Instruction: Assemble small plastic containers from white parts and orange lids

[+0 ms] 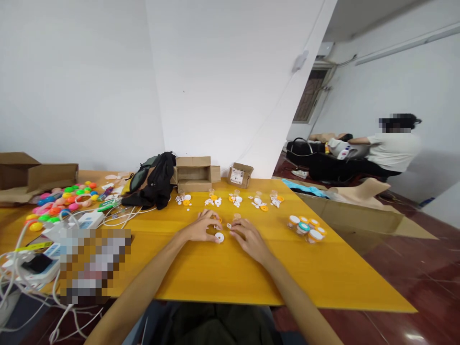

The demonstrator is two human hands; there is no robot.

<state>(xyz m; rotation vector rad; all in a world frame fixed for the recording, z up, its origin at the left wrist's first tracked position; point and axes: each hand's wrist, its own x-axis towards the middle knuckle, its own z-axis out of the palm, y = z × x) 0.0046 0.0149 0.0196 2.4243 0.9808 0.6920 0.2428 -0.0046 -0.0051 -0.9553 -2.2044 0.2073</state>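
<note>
Yellow tabletop (323, 282) is holding bright balls (55, 210) left of a black bag (161, 179). Near its middle, the left hand (201, 227) is curling half open beside a white disc (219, 237); the right hand (252, 240) is bending half open, fingertips at a small white piece (229, 225) — whether either is gripping anything, one cannot tell. Lidded jars (304, 227) are standing farther right.

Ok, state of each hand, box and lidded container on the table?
Left bare hand: curled at white round disc, grip unclear
Right bare hand: bent by small white piece, grip unclear
Left brown cardboard box: open
Middle brown cardboard box: open
Small brown cardboard box: opening unclear
Round orange- or teal-lidded containers: capped, clustered
</note>
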